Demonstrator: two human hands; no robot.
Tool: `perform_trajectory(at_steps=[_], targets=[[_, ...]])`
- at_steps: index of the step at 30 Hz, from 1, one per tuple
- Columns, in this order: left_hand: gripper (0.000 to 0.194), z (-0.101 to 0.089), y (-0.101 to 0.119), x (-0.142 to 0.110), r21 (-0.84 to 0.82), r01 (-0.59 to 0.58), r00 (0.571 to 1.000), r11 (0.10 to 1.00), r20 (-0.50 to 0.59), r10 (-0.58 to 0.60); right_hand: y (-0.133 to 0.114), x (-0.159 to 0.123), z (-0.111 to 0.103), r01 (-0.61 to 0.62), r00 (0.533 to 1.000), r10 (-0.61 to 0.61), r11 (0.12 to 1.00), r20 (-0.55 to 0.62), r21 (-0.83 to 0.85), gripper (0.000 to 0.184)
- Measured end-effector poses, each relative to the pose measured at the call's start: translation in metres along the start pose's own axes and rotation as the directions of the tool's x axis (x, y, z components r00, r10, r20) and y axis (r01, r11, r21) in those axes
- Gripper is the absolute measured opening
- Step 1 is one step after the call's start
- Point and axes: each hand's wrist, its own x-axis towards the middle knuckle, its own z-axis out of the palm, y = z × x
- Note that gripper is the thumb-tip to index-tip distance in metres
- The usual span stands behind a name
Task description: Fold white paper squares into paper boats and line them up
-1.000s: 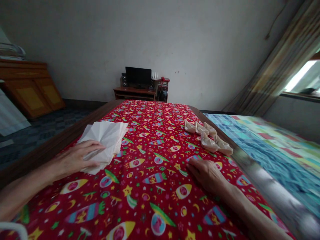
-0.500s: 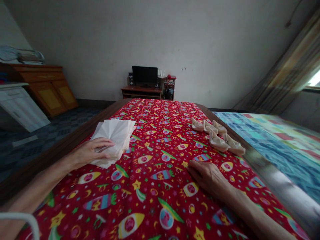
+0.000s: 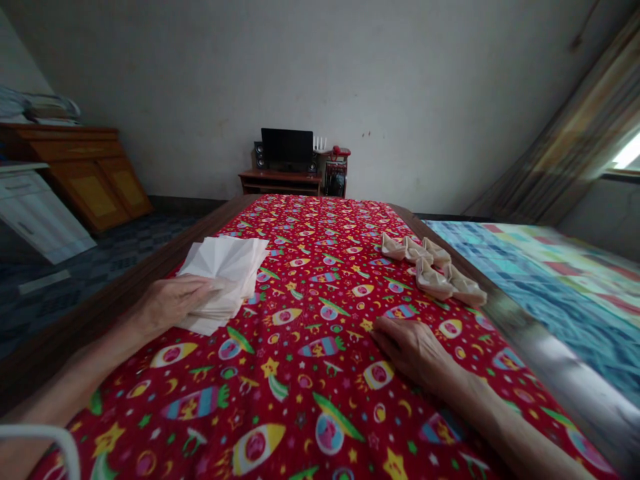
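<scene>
My left hand (image 3: 173,301) lies on a fanned stack of white paper sheets (image 3: 225,270) at the left side of a table covered in a red cloth with rockets and stars (image 3: 310,320). Its fingers press flat on the near edge of the sheets. My right hand (image 3: 407,347) rests palm down on the red cloth, fingers stretched out and holding nothing. Beyond my right hand, several folded beige paper shapes (image 3: 433,270) lie in a row near the table's right edge.
The table's brown wooden edge (image 3: 125,287) runs along the left. A bed with a blue patterned cover (image 3: 550,280) stands to the right. A wooden cabinet (image 3: 85,173) and a white unit are at the left; a monitor on a low desk (image 3: 287,163) is by the far wall.
My left hand has slid a little further onto the paper stack. My right hand stays in place. The view has shifted slightly.
</scene>
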Motion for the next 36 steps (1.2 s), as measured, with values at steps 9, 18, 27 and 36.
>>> perform_trajectory(at_steps=[9,18,27,36], targets=[[0.021,0.004,0.113,0.016,0.102,-0.537,0.839,0.837,0.16,0.519,-0.002,-0.001,0.002,0.009,0.997,-0.004,0.998,-0.074,0.068,0.024],[0.014,0.058,0.195,0.015,-0.068,-0.621,0.764,0.781,0.169,0.622,-0.019,0.002,0.008,0.234,0.963,-0.222,0.97,-0.152,0.065,0.046],[0.039,0.053,0.181,0.006,-0.203,-0.483,0.807,0.852,0.275,0.523,-0.012,0.004,0.006,0.332,0.943,-0.317,0.917,-0.103,0.221,0.041],[0.028,0.06,0.122,-0.002,-0.331,-0.384,0.88,0.862,0.152,0.45,-0.01,0.002,-0.004,0.316,0.947,-0.276,0.895,-0.165,0.316,0.038]])
